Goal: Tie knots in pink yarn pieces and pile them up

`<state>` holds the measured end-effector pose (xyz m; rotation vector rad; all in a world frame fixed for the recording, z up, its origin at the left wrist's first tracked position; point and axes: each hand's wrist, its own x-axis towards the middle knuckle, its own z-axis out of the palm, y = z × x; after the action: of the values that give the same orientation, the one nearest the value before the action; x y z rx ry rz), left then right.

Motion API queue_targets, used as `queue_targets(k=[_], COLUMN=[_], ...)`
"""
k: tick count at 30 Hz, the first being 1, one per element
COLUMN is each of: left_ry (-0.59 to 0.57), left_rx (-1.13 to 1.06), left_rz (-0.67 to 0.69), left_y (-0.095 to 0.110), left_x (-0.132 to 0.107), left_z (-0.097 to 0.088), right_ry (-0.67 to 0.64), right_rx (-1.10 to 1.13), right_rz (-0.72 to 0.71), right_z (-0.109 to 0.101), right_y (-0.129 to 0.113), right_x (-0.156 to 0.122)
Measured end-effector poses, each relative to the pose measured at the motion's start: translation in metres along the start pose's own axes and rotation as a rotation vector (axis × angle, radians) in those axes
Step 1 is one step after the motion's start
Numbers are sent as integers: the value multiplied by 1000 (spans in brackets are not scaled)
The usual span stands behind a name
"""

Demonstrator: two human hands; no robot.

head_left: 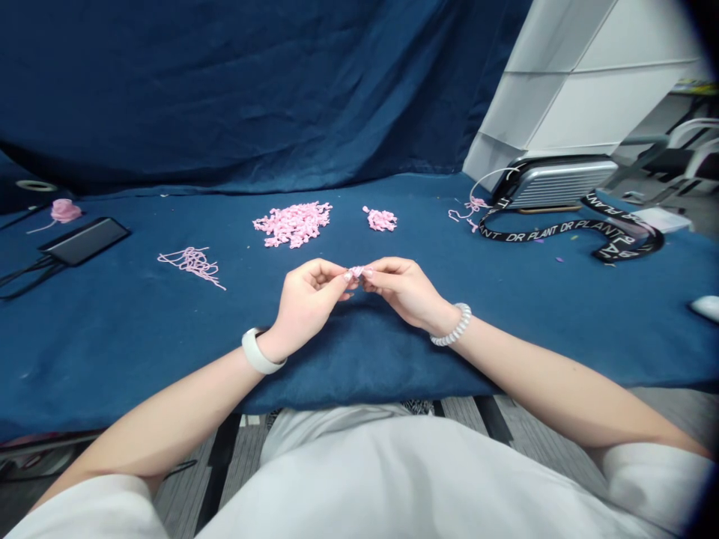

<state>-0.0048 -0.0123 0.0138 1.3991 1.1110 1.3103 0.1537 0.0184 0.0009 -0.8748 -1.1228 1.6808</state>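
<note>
Between the fingertips of both hands is a small piece of pink yarn [356,272], wound or knotted, held just above the blue cloth. My left hand [311,299] pinches its left end between thumb and forefinger. From the other side my right hand [405,290] pinches the right end the same way. The fingers hide part of the piece, so its exact shape is unclear. Beyond my hands lie a large heap of small knotted pink yarn pieces [293,224] and a smaller heap of similar pieces [381,219]. Cut pink yarn strands [194,263] lie loose to the left.
At the far left are a pink yarn ball [66,210] and a black device [84,241] with cables. On the right, a black lettered lanyard [539,233] curls before a silver ribbed case [565,183]. A white object [705,308] sits at the right edge. Blue cloth [252,90] hangs behind.
</note>
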Motion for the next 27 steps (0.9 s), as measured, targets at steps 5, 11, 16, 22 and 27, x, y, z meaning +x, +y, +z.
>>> queue_targets(k=[5,11,16,22,27], left_ry=[18,-5,-82,-117,-136], left_rx=[7,53,85,96,-26], left_rz=[8,-17,-45,-49,-92], left_y=[0,-1,-1,-1,-3], left_x=[1,2,1,0,2], left_z=[-2,-4,-2,-2,-4], right_ry=[12,-157,-261,-218,-247], right_rx=[-2,-57,-390,-445,-310], right_rz=[-7,24,-8,-37,-5], right_z=[-3,-7,-4,-3,-6], right_y=[-1,-6,-12,-12,-11], right_x=[0,0,-3,-3,-2])
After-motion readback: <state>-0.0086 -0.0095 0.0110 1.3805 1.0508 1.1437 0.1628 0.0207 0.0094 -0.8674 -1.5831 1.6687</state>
